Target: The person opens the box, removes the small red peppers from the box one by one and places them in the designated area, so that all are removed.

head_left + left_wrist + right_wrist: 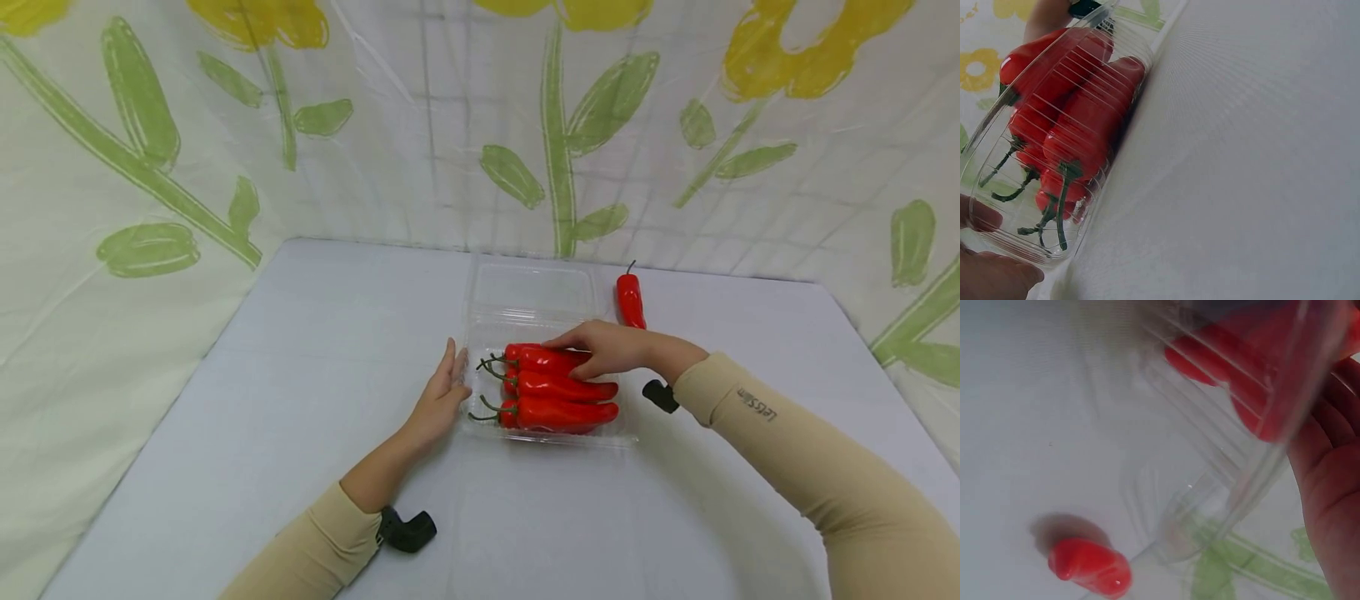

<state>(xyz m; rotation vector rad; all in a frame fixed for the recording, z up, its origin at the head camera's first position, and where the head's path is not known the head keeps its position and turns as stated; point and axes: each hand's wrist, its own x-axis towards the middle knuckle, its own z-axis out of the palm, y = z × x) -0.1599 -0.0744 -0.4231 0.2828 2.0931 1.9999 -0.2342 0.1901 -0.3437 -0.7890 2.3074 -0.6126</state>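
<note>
**A:** ok so what's going on with the peppers?

**B:** There's a clear plastic clamshell box (525, 325) sitting around the middle of the tabletop (300, 375), a bit toward the far edge, lid flipped open and lying flat behind it. Red chili peppers (558, 400) are lying in the tray part, stacked side by side with the green stems pointing toward the left edge. I'm counting at least three from the head view; the left wrist view is looking through the ribbed wall and the pile is kind of blurring together, so can't tell the exact number.

**A:** and the hands?

**B:** The right hand (607, 348) is reaching over the tray from the right side, fingers curled down onto the top pepper (543, 358), looking like it's gripping it. The left hand (442, 400) is lying flat-ish on the table with straight fingers pressing against the left wall of the box, not wrapping anything. In the left wrist view you're seeing fingertips (982, 215) right up against the plastic.

**A:** anything outside the box?

**B:** Yeah, one loose pepper (631, 300) is lying on the table just beside the open lid, on its right, toward the far right corner. It's also showing up in the right wrist view, tip only. A floral sheet (150, 167) is hanging around the table.
</note>
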